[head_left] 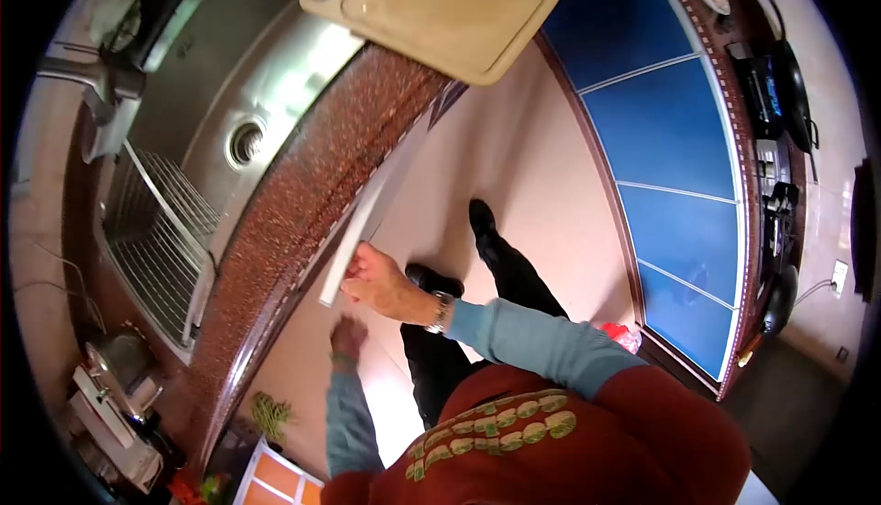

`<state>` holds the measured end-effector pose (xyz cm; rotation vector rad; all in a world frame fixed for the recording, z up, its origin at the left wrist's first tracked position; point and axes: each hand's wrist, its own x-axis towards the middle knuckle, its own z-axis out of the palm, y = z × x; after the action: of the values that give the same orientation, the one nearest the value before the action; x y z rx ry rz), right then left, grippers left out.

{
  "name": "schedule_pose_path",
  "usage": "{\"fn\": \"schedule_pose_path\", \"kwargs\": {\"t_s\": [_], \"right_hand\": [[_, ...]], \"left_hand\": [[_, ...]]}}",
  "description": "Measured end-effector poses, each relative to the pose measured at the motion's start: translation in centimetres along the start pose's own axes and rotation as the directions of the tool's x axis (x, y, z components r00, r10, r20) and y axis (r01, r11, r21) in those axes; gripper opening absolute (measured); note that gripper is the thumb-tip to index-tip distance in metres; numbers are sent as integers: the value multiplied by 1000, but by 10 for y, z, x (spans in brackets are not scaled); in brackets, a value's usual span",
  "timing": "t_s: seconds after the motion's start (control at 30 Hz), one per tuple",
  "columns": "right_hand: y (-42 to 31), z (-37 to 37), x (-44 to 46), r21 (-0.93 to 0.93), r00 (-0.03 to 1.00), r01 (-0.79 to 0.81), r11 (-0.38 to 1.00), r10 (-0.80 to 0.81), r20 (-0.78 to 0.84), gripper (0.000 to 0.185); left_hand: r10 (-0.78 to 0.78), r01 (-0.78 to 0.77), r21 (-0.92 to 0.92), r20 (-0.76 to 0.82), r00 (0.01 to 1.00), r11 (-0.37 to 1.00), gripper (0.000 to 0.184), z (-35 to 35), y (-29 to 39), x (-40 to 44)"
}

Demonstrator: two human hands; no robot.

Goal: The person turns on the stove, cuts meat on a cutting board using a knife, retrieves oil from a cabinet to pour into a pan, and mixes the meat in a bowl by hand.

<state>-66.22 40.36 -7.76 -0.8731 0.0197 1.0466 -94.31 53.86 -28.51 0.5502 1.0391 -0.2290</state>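
Observation:
My right hand [384,286], with a metal watch at its wrist, is closed on the edge of a white cabinet door [353,246]. The door stands swung out from under the reddish-brown speckled counter [292,197]. Lower down and in shadow, my left hand [349,336] hangs near the door's end, beside the counter front. Its fingers are too dark and blurred to make out.
A cutting board [440,9] juts over the counter's edge, with a small pale piece on it. On the left are a steel sink [286,78] and a wire rack [165,239]. Blue cabinets [665,129] line the right side, and a potted plant [269,413] stands low left.

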Motion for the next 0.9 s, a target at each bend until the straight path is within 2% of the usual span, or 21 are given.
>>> {"fn": "schedule_pose_path", "kwargs": {"t_s": [0.03,0.1,0.17,0.23,0.3,0.33,0.37,0.43,0.5,0.53,0.57,0.6,0.63,0.67,0.7,0.73,0.77,0.83,0.9], "right_hand": [[-4,4,11,-9,999,2,1000,-2,46,33],[-16,14,25,-59,999,7,998,-4,54,34],[-17,18,42,-94,990,-113,989,120,69,32],[-20,16,46,-71,991,-121,990,125,55,26],[-40,14,35,-213,960,-227,950,255,113,23],[-34,2,35,-171,944,-242,955,272,186,27],[-42,-8,31,-172,944,-236,956,268,193,27],[-70,-43,8,-370,910,-270,889,361,204,27],[-78,-104,-15,-258,944,-283,924,316,98,21],[-111,-125,-34,-285,943,-306,908,330,40,14],[-118,-161,-42,-250,963,-270,930,267,-47,11],[-146,-183,-60,-224,953,-258,940,210,-219,9],[-178,-196,-79,-207,930,-203,957,122,-348,7],[-203,-217,-93,-174,907,-193,966,108,-407,10],[-213,-251,-102,-290,890,-140,947,-8,-457,9],[-237,-259,-114,-257,857,-69,964,-74,-509,9],[-249,-274,-120,-211,815,4,977,-125,-565,10],[-275,-281,-126,-201,757,42,979,-162,-633,12],[-291,-279,-127,-169,758,95,981,-181,-626,10]], "left_hand": [[72,-68,24,-251,965,997,17,36,-11,-54],[-22,72,106,-415,909,992,11,68,-27,-117],[2,80,138,-511,859,987,14,103,-40,-157],[104,65,311,-498,861,948,15,137,-44,-175],[301,-142,410,-356,885,901,15,170,-43,-172],[431,-258,514,-252,867,818,15,201,-32,-168],[543,-367,601,-135,829,710,15,235,-14,-164],[619,-488,651,35,785,582,18,293,20,-148],[703,-596,643,124,700,480,14,361,58,-135],[759,-639,689,199,620,341,11,394,78,-131],[798,-667,720,283,533,191,9,426,100,-125],[800,-671,742,399,449,7,6,448,123,-116],[812,-718,695,437,386,-34,5,461,137,-95],[838,-771,636,446,316,-48,6,479,155,-77],[887,-782,613,417,197,-114,5,509,173,-69],[897,-779,623,384,218,-77,6,516,191,-48],[895,-692,719,350,276,-68,9,536,209,-46],[927,-664,741,310,209,-98,14,563,243,-25],[924,-403,879,344,166,-255,16,577,274,6]]}}
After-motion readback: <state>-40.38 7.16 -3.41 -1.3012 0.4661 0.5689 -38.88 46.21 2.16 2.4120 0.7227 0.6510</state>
